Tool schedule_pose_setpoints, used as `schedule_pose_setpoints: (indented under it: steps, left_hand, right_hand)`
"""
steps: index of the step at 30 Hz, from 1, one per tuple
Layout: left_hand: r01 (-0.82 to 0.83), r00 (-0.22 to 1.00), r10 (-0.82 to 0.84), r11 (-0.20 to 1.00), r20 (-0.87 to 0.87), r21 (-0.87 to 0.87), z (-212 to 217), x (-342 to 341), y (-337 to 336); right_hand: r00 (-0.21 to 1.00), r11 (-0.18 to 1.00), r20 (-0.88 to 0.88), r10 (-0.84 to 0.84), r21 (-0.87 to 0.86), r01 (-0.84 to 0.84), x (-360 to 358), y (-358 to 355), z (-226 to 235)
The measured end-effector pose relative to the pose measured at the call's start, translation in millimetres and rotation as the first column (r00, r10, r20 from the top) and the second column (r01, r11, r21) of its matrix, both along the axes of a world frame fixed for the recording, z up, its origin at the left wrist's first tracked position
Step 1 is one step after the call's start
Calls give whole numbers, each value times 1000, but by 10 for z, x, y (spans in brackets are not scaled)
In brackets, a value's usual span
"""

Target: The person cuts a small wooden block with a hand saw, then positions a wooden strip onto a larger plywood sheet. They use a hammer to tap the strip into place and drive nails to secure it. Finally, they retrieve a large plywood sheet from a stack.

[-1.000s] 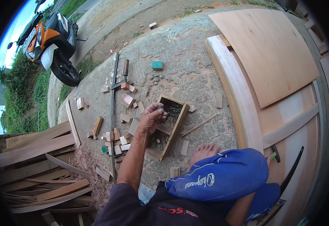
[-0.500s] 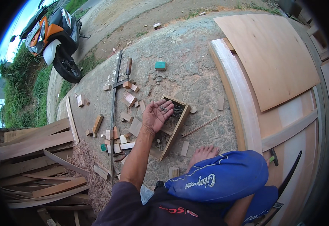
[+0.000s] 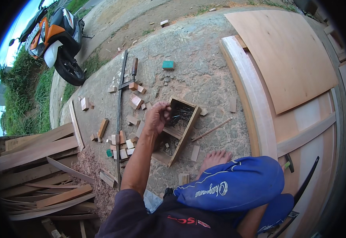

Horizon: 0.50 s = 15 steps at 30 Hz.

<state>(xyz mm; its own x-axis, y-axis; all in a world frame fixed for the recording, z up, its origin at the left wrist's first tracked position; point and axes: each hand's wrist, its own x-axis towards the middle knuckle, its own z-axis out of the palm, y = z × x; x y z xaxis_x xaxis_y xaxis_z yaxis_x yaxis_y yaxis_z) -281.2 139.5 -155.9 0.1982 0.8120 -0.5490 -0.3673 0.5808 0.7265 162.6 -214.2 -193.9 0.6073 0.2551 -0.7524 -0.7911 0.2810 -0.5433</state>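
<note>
My left hand (image 3: 158,117) is closed, its fingers curled over the palm, at the left rim of a two-part wooden box (image 3: 185,139). What lies inside the fist is hidden now, though thin nails showed on the palm a moment before. A heap of dark nails (image 3: 184,114) fills the box's far compartment. The near compartment holds a few small bits, and a divider (image 3: 173,132) separates the two. My right hand is out of sight; only part of the right forearm (image 3: 252,223) shows below my blue-clad knee.
Wood offcuts (image 3: 123,137) lie left of the box beside a long bar clamp (image 3: 120,99). A green-topped block (image 3: 168,65) sits beyond it. Wooden panels (image 3: 284,59) and a green-headed hammer (image 3: 288,163) are at right. Planks (image 3: 34,152) pile up at left; a scooter (image 3: 58,43) stands behind.
My left hand was palm up with its fingers stretched out and thin nails on it. Its fingers have since curled shut, and it has shifted slightly left, off the far compartment.
</note>
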Motion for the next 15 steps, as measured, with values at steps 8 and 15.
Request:
schedule_pose_setpoints:
  steps: [8, 15]
  left_hand:
    - [744, -317, -308, 506, -897, -436, 29, 477, -142]
    - [692, -515, -265, 432, -815, -578, -40, 577, -231]
  right_hand:
    - [1000, 1000, 14, 14, -16, -14, -39, 46, 27]
    - [999, 999, 42, 22, -27, -21, -156, 187, 227]
